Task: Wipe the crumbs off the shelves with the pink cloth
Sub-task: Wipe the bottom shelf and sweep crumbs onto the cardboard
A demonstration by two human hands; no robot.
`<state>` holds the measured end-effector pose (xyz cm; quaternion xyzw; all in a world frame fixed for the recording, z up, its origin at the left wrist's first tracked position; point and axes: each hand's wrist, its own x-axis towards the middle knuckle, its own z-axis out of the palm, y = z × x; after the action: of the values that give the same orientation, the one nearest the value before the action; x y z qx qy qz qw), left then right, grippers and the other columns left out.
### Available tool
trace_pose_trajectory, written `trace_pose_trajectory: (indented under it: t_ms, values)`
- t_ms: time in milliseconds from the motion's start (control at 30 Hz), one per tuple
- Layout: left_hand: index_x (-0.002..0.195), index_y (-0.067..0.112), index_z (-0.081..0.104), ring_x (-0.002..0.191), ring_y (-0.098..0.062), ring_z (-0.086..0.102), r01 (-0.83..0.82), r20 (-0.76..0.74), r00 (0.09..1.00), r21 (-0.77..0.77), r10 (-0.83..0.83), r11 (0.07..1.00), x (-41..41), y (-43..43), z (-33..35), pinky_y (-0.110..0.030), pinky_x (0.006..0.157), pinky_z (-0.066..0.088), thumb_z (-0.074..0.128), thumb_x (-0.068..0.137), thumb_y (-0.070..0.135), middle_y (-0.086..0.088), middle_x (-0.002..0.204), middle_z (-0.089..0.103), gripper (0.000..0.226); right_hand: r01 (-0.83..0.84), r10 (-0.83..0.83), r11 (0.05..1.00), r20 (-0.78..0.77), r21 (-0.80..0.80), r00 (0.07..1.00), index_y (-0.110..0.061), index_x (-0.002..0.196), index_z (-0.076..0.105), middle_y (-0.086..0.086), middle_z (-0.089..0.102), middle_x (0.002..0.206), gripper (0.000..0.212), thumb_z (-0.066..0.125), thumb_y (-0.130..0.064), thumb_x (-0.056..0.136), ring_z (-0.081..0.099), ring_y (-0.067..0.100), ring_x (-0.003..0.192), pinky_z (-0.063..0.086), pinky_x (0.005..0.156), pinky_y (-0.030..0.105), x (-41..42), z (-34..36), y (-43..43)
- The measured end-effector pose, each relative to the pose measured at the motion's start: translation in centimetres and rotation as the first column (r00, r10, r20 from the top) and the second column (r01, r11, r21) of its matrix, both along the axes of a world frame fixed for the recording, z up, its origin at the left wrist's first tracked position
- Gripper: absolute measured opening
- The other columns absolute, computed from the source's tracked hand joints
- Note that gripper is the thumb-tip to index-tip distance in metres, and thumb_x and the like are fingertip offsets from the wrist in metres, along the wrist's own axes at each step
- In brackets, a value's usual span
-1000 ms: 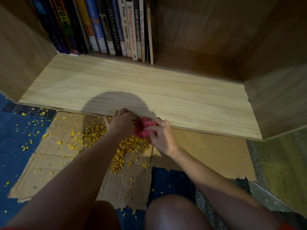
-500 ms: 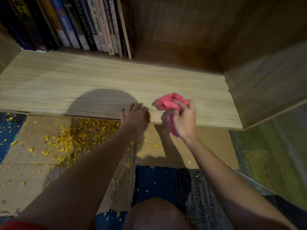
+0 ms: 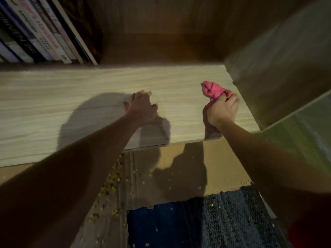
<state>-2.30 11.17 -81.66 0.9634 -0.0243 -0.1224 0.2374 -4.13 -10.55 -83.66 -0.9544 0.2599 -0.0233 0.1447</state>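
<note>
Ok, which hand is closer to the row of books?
Left. The left hand rests on the shelf right of the books; the right hand, gripping the pink cloth, is further right by the side wall.

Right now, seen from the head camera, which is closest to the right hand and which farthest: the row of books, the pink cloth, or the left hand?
1. pink cloth: bunched in the right hand itself, near the right end of the shelf.
2. left hand: resting on the shelf, off to the left.
3. books: standing at the back, far left.
</note>
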Motion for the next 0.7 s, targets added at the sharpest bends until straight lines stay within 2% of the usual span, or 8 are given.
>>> trace_pose_trajectory:
  t_ms: [167,233,333,467,533,600,700]
  values:
    - [0.145,0.02,0.03,0.144,-0.028,0.014,-0.097,0.068,0.993,0.051,0.094,0.994,4.1,0.9,-1.6,-0.047,0.115,0.008,0.039,0.095,0.041,-0.005,0.157,0.019,0.055,0.056,-0.055,0.998,0.094,-0.01,0.994,0.006,0.135,0.027,0.03,0.016,0.147,0.058,0.048,-0.019,0.087,0.015,0.045,0.137,0.008,0.116,0.043,5.2,-1.0,-0.9]
    - [0.145,0.02,0.031,0.143,-0.029,0.016,-0.137,0.148,0.98,0.019,0.133,0.99,5.4,-0.2,-1.9,-0.047,0.116,0.007,0.037,0.095,0.045,-0.006,0.155,0.022,0.056,0.051,-0.048,0.998,0.092,-0.032,0.995,0.006,0.135,0.026,0.03,0.015,0.148,0.058,0.048,-0.019,0.088,0.014,0.045,0.138,0.007,0.116,0.043,7.2,-1.1,-0.8]
    - [0.146,0.018,0.027,0.143,-0.028,0.017,-0.156,0.233,0.963,0.067,0.136,0.986,7.3,-1.5,-2.4,-0.046,0.117,0.004,0.031,0.093,0.055,-0.009,0.154,0.024,0.064,0.047,-0.04,0.996,0.091,-0.076,0.995,0.005,0.138,0.023,0.03,0.013,0.149,0.061,0.048,-0.021,0.089,0.014,0.044,0.139,0.009,0.116,0.042,11.5,-1.6,-0.8]
    - [0.147,0.016,0.022,0.144,-0.027,0.013,-0.18,0.241,0.959,0.096,0.152,0.979,7.7,-1.9,-2.8,-0.045,0.117,0.003,0.027,0.093,0.058,-0.006,0.156,0.018,0.069,0.041,-0.042,0.988,-0.001,-0.147,0.999,0.006,0.139,0.025,0.028,0.014,0.151,0.058,0.045,-0.024,0.093,0.011,0.042,0.141,0.01,0.116,0.042,17.2,-1.2,-1.3]
    - [0.147,0.017,0.022,0.144,-0.025,0.014,-0.171,0.216,0.966,0.112,0.144,0.979,7.0,-2.3,-2.9,-0.044,0.118,0.006,0.026,0.092,0.059,-0.003,0.156,0.018,0.069,0.028,-0.038,0.991,-0.079,-0.128,0.996,0.001,0.144,0.016,0.026,0.007,0.154,0.062,0.041,-0.027,0.095,0.005,0.041,0.143,0.007,0.117,0.044,19.2,-1.4,-1.8]
    - [0.147,0.019,0.021,0.144,-0.024,0.014,-0.171,0.23,0.963,0.123,0.14,0.978,7.7,-2.0,-2.8,-0.044,0.119,0.008,0.023,0.091,0.06,-0.002,0.156,0.017,0.069,0.062,-0.06,0.998,0.051,-0.034,0.997,-0.005,0.147,0.013,0.024,0.002,0.155,0.06,0.038,-0.024,0.096,0.004,0.041,0.143,0.007,0.116,0.046,22.6,-1.7,-0.7]
    - [0.146,0.019,0.02,0.144,-0.023,0.013,-0.147,0.218,0.969,0.135,0.115,0.98,8.0,-1.7,-3.0,-0.043,0.119,0.006,0.019,0.091,0.061,-0.002,0.156,0.017,0.069,0.072,-0.084,0.995,0.171,0.074,0.982,-0.006,0.144,0.025,0.019,0.004,0.157,0.049,0.032,-0.021,0.097,0.005,0.038,0.144,0.01,0.116,0.046,25.7,-1.6,1.0]
